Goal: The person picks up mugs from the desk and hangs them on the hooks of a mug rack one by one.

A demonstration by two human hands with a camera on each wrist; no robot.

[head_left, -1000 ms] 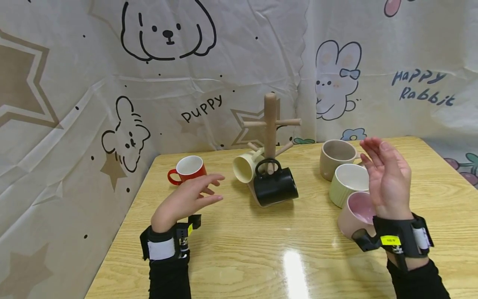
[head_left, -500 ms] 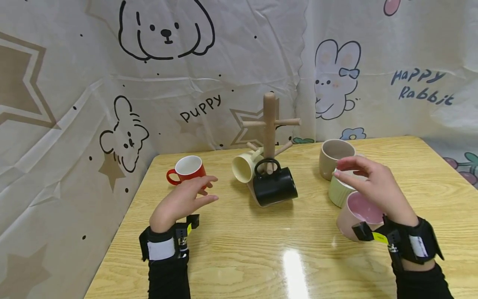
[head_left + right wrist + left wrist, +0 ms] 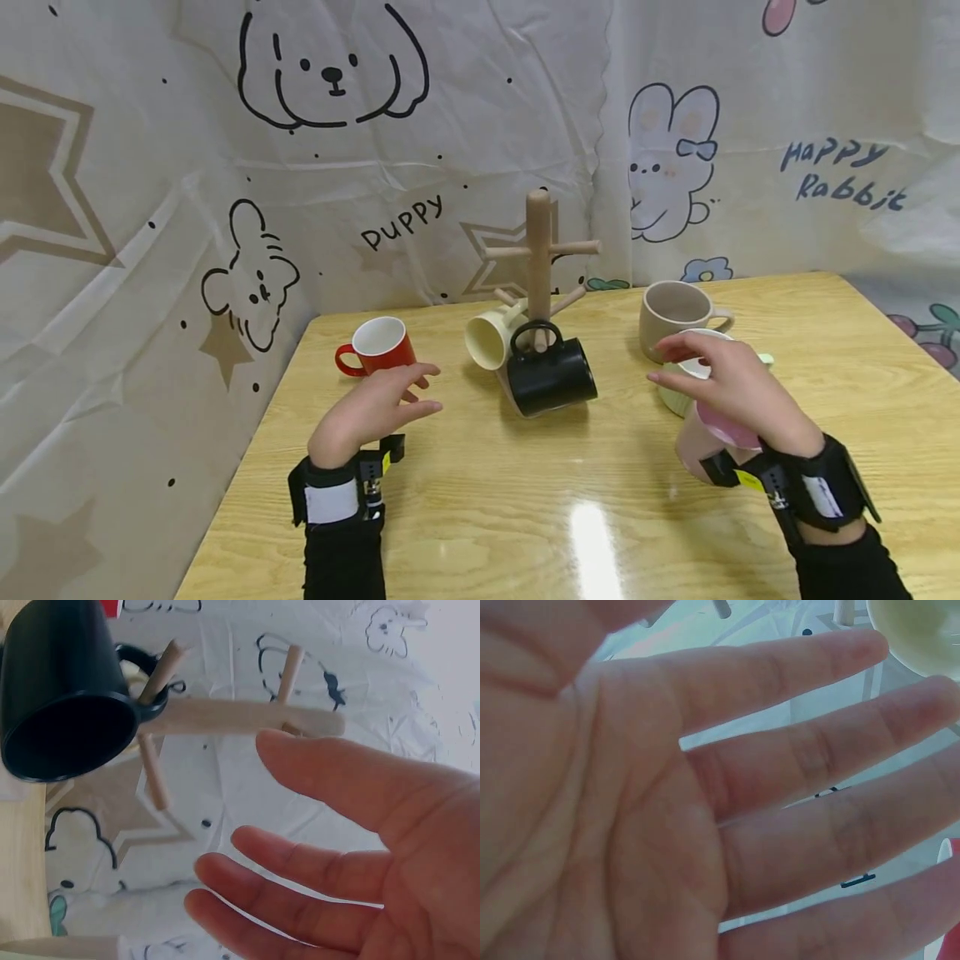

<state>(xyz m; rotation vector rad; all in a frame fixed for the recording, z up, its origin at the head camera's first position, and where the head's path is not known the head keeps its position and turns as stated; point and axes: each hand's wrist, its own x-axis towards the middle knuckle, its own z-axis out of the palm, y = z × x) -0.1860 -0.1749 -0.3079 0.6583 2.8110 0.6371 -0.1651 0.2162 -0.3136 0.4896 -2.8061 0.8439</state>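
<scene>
My left hand (image 3: 372,410) hovers with loosely extended fingers just in front of a red mug (image 3: 386,349), overlapping its lower part in the head view. Nothing lies in its palm in the left wrist view. The right hand (image 3: 731,385), relaxed and holding nothing, hangs over a pale green mug (image 3: 677,398) and a pink mug (image 3: 697,444), partly hiding both. Behind them stands a taupe mug (image 3: 660,322). At centre, a wooden mug tree (image 3: 538,242) carries a black mug (image 3: 551,379) and a cream mug (image 3: 491,337) by their handles on its lower pegs.
Everything stands on a light wood-grain table (image 3: 487,517). A printed curtain (image 3: 420,108) with cartoon animals hangs along its left and back sides. Bare upper pegs (image 3: 576,247) stick out from the rack's post.
My right hand has turned from palm-up with raised fingers to palm-down, and has shifted left over the green and pink mugs. The left hand has barely moved.
</scene>
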